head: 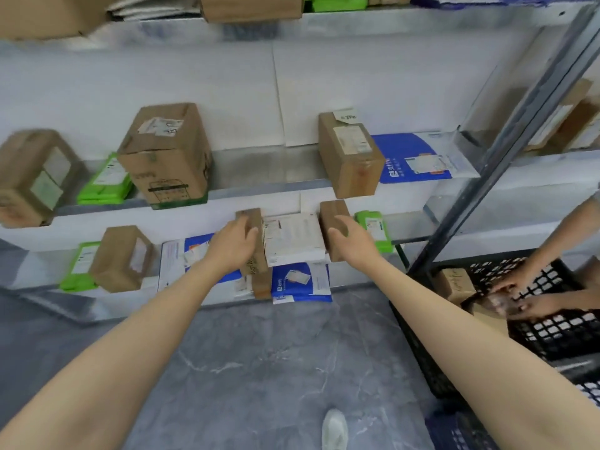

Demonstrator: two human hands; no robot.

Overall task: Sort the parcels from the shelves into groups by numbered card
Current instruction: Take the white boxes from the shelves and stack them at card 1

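The steel shelving (259,167) is seen across the whole back of the view, with a grey marbled floor (259,352) below it. A black plastic crate (552,332) is set on the floor at the right, and another person's hands (519,287) are reached into it beside a small brown box – what they hold is too blurred to be told.

On the middle shelf a tall cardboard box (165,154) is stood left of centre, a second carton (32,177) at the far left, and a narrower brown box (350,154) to the right, just beside a blue mailer (412,157).

The labelled parcel (292,238) – white label in the middle, brown cardboard at either end – is found at the front edge of the lower shelf, above a blue envelope (302,280). It is gripped from both sides: the left hand (233,241) is closed over its left end, fingers wrapped onto the cardboard, and the right hand (349,238) is curled round its right end.

Flat green packets (104,180) are laid between the boxes on both shelves. A white shoe (334,430) is seen at the bottom edge.
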